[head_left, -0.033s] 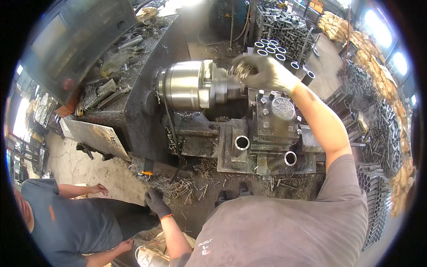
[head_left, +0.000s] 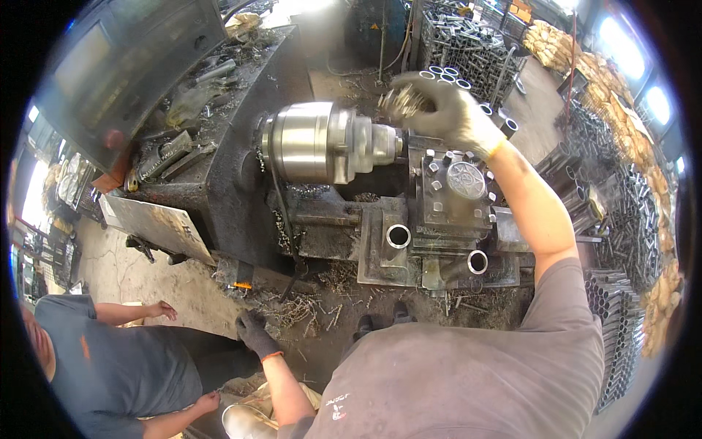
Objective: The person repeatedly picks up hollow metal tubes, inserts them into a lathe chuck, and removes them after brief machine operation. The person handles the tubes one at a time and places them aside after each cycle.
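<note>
My right hand [head_left: 442, 117], in a grey-white glove, is closed and blurred by motion. Its fingers grip a clump of curly metal shavings [head_left: 406, 101]. The hand is above and beyond the lathe chuck [head_left: 303, 143], whose stepped jaws [head_left: 369, 143] look smeared, as if turning. Just to the chuck's right stands the tool post [head_left: 450, 194], with bolts and a round embossed cap [head_left: 466, 180]. My left hand [head_left: 256, 333], in a dark glove with an orange cuff, hangs low at the left, fingers loosely bent and apart, nothing visible in it.
Two short pipe pieces [head_left: 398, 236] [head_left: 477, 262] stand on the lathe carriage. More pipes [head_left: 447, 75] are grouped behind it. Stacked tubes [head_left: 614, 329] line the right side. A co-worker [head_left: 117, 358] is close at my left. Shavings [head_left: 292, 311] litter the floor below the machine.
My right hand has lifted up and away from the chuck jaws, carrying the shavings. The jaws now show more fully. My left hand has barely shifted.
</note>
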